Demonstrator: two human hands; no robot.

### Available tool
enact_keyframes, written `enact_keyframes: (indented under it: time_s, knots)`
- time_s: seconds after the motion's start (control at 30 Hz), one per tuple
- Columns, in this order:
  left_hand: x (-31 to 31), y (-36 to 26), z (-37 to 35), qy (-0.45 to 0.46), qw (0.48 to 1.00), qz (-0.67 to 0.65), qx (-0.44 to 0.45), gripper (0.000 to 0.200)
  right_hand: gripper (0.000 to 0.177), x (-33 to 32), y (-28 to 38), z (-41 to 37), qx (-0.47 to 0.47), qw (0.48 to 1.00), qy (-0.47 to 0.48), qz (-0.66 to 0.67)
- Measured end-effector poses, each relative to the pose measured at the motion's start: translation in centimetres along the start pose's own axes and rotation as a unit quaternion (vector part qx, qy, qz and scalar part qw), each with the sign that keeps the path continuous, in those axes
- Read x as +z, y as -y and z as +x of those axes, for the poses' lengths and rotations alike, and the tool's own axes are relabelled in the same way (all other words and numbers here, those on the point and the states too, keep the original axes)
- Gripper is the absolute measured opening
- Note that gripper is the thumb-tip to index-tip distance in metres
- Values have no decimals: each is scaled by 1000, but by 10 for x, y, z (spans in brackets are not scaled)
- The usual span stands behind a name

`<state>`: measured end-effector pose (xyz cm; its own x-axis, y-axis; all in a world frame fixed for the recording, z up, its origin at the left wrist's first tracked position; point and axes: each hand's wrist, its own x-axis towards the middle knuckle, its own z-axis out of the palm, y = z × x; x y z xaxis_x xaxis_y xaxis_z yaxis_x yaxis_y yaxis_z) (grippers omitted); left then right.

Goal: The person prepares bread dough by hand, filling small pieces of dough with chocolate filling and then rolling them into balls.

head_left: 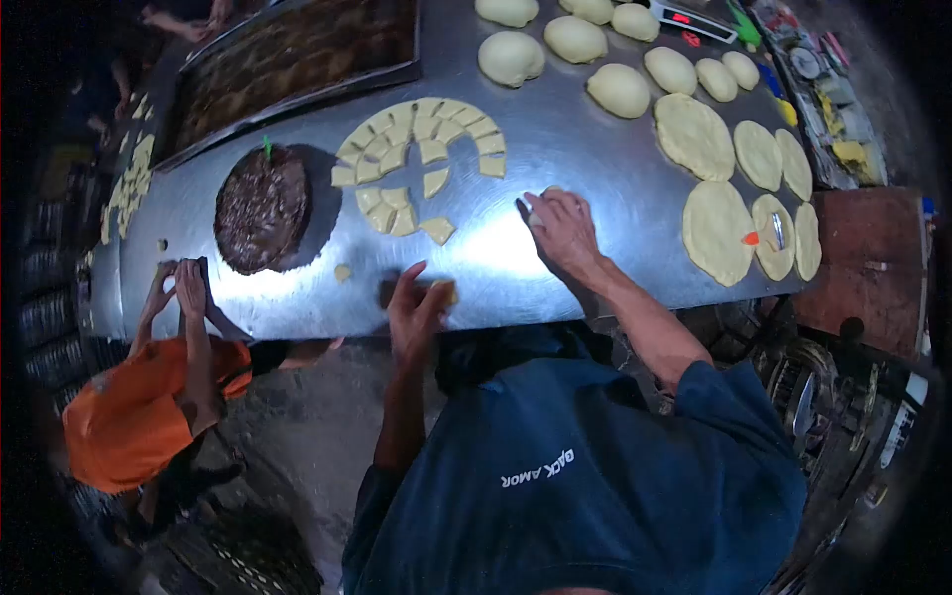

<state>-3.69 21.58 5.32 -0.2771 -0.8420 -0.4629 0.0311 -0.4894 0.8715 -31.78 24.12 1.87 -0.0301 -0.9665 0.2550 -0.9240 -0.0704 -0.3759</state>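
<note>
My left hand (416, 309) is at the table's front edge, fingers curled around a small pale piece of dough (444, 292). Farther right, my right hand (563, 230) is low over the steel table, its fingers bent together; what they hold, if anything, is hidden. Ahead and left lies a flat round of dough (461, 121) cut into small pieces, with gaps in its middle and lower right. One loose piece (437, 230) sits at its near side. Left of it is a dark brown, glossy mound of filling (262, 210) with a green-handled tool stuck in it.
A co-worker in an orange shirt (134, 412) works at the left, both hands at the table edge. Behind the filling stands a large dark tray (288, 111). Dough balls (575, 40) and flattened rounds (718, 233) lie at the right, near a digital scale (694, 20).
</note>
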Motion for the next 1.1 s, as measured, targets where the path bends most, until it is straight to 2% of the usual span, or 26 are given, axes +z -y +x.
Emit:
enact_keyframes:
  time_s: [0.03, 0.1, 0.13, 0.17, 0.23, 0.3, 0.37, 0.43, 0.5, 0.53, 0.57, 0.6, 0.63, 0.7, 0.73, 0.77, 0.83, 0.9, 0.97, 1.0, 1.03, 1.07, 1.1]
  knots:
    - [5, 2, 0, 14, 999, -15, 37, 27, 47, -9, 9, 4, 6, 999, -2, -34]
    - [21, 0, 2, 26, 999, 8, 46, 26, 46, -26, 28, 7, -2, 1000, 10, -22]
    - [34, -12, -1, 60, 997, 2, 55, 25, 46, -30, 38, 6, 64, 983, 59, 159]
    - [46, -9, 3, 78, 994, -62, 51, 25, 46, -36, 49, 4, 130, 929, 105, 331]
    - [72, -6, 11, 88, 986, -143, 21, 26, 41, -48, 66, -1, 138, 893, 141, 404]
    - [84, -8, 10, 102, 987, -114, 46, 28, 31, -59, 72, -4, 221, 841, 134, 476]
    - [86, -16, 7, 125, 990, -49, 40, 30, 20, -48, 54, -12, 251, 824, 132, 491]
    - [79, -20, 3, 111, 991, -51, 53, 28, 12, -66, 56, -7, 270, 715, 154, 626]
    - [69, -21, 3, 105, 987, -79, 90, 26, 17, -62, 59, -3, 286, 609, 159, 723]
    - [64, -21, 3, 117, 989, -54, 74, 27, 17, -59, 64, 1, 279, 608, 168, 724]
    - [61, -19, 0, 105, 990, -55, 80, 27, 24, -56, 73, 4, 286, 569, 135, 759]
    - [65, -25, -5, 83, 990, -45, 106, 29, 31, -51, 82, 9, 289, 529, 103, 791]
    - [68, -29, -8, 59, 989, -33, 132, 31, 31, -45, 92, 15, 279, 527, 118, 794]
    - [63, 6, 5, -13, 980, -17, 200, 37, 44, -27, 112, 25, 315, 480, 46, 817]
    - [56, -2, 0, -27, 975, 71, 209, 40, 51, -13, 119, 30, 336, 466, 55, 817]
    - [49, -9, -5, -30, 981, 90, 170, 43, 51, 2, 128, 36, 325, 467, 75, 819]
    - [30, -9, 2, -114, 946, 184, 242, 45, 48, 18, 155, 57, 378, 465, 65, 798]
    - [7, -20, -2, -140, 949, 161, 231, 46, 51, 34, 179, 87, 386, 462, 85, 794]
    - [-20, -24, -11, -191, 891, 246, 331, 48, 56, 65, 196, 128, 211, 701, 176, 658]
    - [-35, -23, -17, -187, 911, 253, 268, 48, 60, 68, 211, 155, 114, 816, 202, 530]
    - [-47, -27, -22, -207, 910, 256, 252, 42, 60, 70, 225, 178, 111, 817, 208, 526]
    - [-61, -26, -23, -215, 912, 249, 246, 40, 60, 71, 238, 200, -25, 877, 235, 418]
    - [-75, -24, -24, -222, 914, 242, 240, 38, 60, 78, 250, 218, -161, 907, 254, 296]
